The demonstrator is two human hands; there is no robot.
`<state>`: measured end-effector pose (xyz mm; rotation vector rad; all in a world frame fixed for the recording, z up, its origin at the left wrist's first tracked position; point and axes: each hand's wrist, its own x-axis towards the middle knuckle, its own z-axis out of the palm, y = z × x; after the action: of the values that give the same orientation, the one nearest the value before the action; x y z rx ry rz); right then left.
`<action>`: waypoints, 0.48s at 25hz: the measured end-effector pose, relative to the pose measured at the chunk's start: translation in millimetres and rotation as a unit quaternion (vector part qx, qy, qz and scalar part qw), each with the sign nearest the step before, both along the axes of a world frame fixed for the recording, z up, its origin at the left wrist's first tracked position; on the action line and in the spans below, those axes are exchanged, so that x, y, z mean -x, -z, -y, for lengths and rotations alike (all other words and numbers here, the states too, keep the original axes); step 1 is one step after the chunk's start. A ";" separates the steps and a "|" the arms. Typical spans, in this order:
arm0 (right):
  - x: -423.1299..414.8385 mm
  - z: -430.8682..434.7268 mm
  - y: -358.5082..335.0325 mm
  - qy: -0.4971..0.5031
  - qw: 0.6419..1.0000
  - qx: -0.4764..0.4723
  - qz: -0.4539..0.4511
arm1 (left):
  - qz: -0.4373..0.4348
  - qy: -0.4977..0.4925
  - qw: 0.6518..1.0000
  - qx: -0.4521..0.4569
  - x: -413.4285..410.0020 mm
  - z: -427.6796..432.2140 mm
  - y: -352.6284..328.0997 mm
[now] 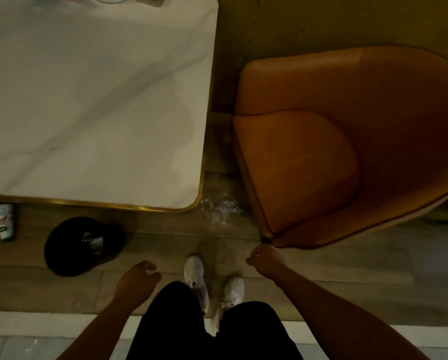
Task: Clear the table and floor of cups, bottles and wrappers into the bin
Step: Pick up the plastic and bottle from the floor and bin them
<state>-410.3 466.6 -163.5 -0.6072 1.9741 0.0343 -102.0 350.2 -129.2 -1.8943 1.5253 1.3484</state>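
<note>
lying beyond right fingers (254, 255): perhaps a wrapper (219, 209)

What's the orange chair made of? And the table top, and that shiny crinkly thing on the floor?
Orange chair: looks like smooth leather or fake leather; soft sheen, piped seams. Table top: marble or a marble-look slab; white with grey veins, polished. Crinkly thing: probably thin clear plastic; see-through, creased, glinting.

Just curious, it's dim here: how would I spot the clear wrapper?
Find the orange chair and white table. On the floor between them, by the table's corner, lies the wrapper. It is crumpled and see-through, unlike the bottle and black bin.
</note>
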 end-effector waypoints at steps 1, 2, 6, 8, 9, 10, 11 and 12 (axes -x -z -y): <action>5.1 10.1 9.4 -0.012 1.000 -0.004 0.002 | 0.002 0.008 1.000 -0.002 10.7 5.9 11.6; 11.6 21.0 24.8 -0.020 1.000 -0.002 0.003 | 0.011 0.019 1.000 -0.008 20.3 12.6 27.8; 33.0 63.5 103.9 0.014 1.000 0.003 0.021 | 0.064 0.047 0.996 -0.037 46.3 22.1 95.3; 40.2 84.3 160.8 0.024 0.999 0.022 0.035 | 0.084 0.039 0.995 -0.022 70.3 20.5 136.9; 41.8 93.4 188.4 0.015 0.998 0.032 0.046 | 0.086 0.043 0.995 -0.007 85.0 20.1 156.7; 45.8 105.6 219.8 0.006 0.998 0.049 0.050 | 0.077 0.053 0.995 0.016 103.7 23.2 182.8; 47.9 115.0 249.5 -0.002 0.997 0.065 0.048 | 0.064 0.064 0.995 0.037 121.7 24.4 208.0; 49.3 123.5 280.6 -0.004 0.996 0.078 0.037 | 0.053 0.073 0.995 0.047 139.1 27.7 235.7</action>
<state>-459.6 343.1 -444.1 -0.7088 1.9140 -0.1369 -241.1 322.5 -364.9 -1.8381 1.6650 1.1134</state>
